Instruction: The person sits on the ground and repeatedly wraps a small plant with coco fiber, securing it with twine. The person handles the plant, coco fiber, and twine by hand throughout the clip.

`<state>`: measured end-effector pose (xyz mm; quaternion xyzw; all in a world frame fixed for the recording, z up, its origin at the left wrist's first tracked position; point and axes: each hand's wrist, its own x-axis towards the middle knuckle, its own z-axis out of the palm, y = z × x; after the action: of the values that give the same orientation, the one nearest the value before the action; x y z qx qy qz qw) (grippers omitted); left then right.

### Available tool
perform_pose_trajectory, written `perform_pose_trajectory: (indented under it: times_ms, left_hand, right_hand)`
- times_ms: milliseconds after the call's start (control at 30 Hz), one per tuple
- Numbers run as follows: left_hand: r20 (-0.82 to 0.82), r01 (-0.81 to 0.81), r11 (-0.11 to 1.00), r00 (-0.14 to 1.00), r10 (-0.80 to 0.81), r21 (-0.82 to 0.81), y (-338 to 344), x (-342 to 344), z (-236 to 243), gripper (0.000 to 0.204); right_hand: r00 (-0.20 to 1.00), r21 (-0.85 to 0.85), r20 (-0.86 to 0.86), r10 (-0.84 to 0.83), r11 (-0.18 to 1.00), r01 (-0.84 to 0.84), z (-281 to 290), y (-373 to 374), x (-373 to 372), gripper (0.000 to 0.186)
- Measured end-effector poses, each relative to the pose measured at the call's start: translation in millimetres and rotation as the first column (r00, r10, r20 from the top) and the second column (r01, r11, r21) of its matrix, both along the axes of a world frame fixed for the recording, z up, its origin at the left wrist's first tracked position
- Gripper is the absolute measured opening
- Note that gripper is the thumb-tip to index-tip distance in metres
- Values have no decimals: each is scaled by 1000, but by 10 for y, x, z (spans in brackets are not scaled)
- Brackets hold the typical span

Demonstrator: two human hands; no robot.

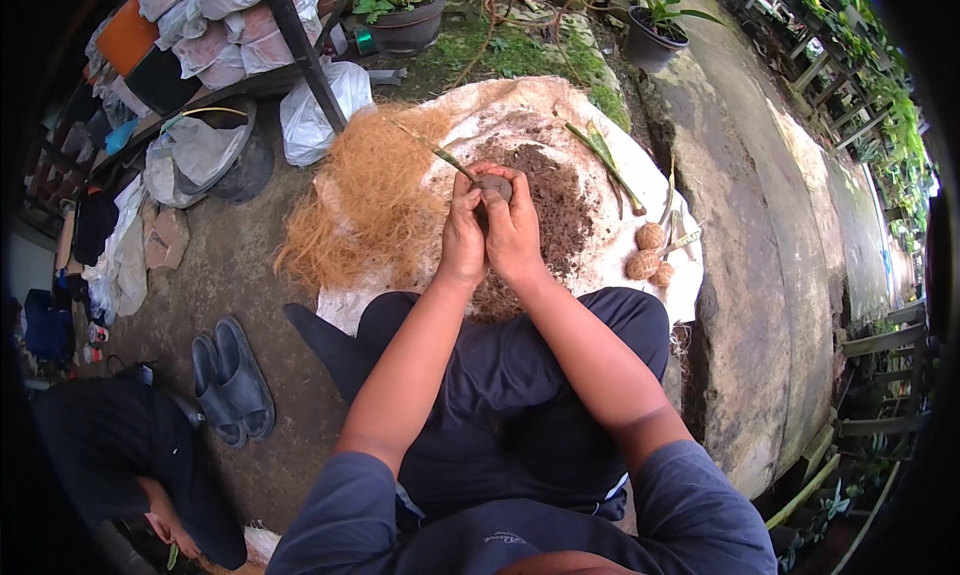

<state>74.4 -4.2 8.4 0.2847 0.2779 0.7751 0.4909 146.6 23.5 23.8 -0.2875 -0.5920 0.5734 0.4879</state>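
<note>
A grey concrete walkway (pixel 765 275) borders a soil-strewn white sheet (pixel 612 243), crowded at left by shaggy tawny fibre (pixel 370 210), barer at right. Above its middle, left hand (pixel 463 233) and right hand (pixel 513 230) grasp a round dark-brown ball (pixel 494 184) with a green stem (pixel 447 157).

Forearms (pixel 415 360) converging, left hand (pixel 463 233) and right hand (pixel 515 233) together, fingers (pixel 521 188) curled.

Pretty grubby white sheet (pixel 520 95) spread on the floor (pixel 265 290), with a fluffy heap of brown fibre (pixel 365 200) on its left, loose dark soil (pixel 562 205) mid-sheet, plus green stems (pixel 612 170) and three criss-cross-patterned balls (pixel 641 265) over right.
</note>
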Motion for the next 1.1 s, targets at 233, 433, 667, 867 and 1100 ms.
perform_pose_trajectory:
  times_ms: [233,433,667,867,1100]
  left_hand:
    - [-108,-1,1000,994,-1,-21,-8,30,74,60]
    - [-80,39,999,996,-38,10,13,-21,19,60]
    - [-201,-12,999,980,5,-35,-30,-2,73,53]
    - [-106,66,997,992,-69,-34,24,-54,6,50]
    - [-46,7,981,999,-16,-195,44,-24,-5,47]
  right_hand:
    - [996,-91,-59,-68,994,62,-25,-24,-12,23]
    - [880,-308,-474,9,935,-176,-58,4,-48,22]
    - [769,-464,-638,-33,814,-349,-11,75,-27,15]
    - [787,-473,-614,-59,826,-308,-117,123,-69,11]
    - [807,-478,-582,-99,845,-241,-170,113,-62,29]
